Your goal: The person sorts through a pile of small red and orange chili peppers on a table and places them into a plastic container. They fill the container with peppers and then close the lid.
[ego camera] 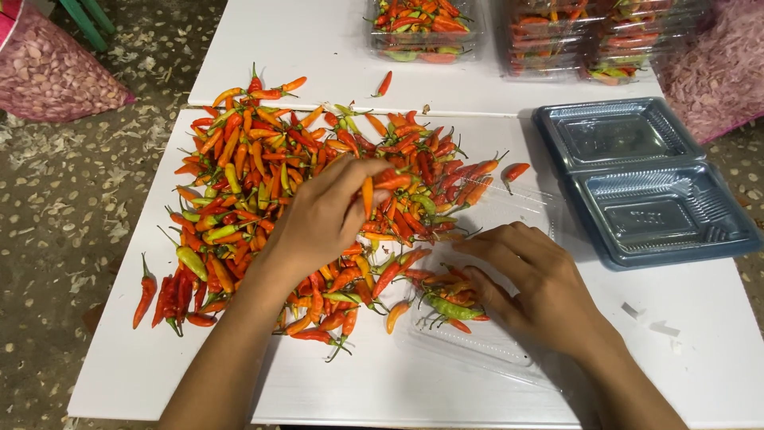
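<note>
Right hand: the right hand [541, 283] lay nearest the viewer, at about five o'clock on the white table [342, 382], palm down with fingers spread and closed on nothing, pressing on a few chillies inside the clear tray [477, 342].
Clear tray: it sat open and shallow under that hand, holding only a small cluster, one green chilli [454, 308] among them; its far edge touched the pile.
Left hand: the left hand [322, 219] was over the middle of the table, thumb and fingertips pinched on one orange chilli [368, 195] held nearly upright just above the pile.
Chilli pile: the chilli pile [263, 199] spread loose from nine o'clock to the centre, red, orange and some green, stems mostly on.
Empty trays: two blue-tinted empty trays [645, 183] stood side by side at two o'clock, apart from both hands.
Filled packs: closed filled packs [422, 28] stood at twelve to one o'clock on the farther table, with one stray chilli [384, 83] lying near them.
Sacks: pink mesh sacks [48, 72] lay at the far corners, on the floor at ten o'clock.
Handling judgement: a light grip near the stem looked advisable to avoid bruising, with the tray steadied flat while each piece was laid lengthwise.
</note>
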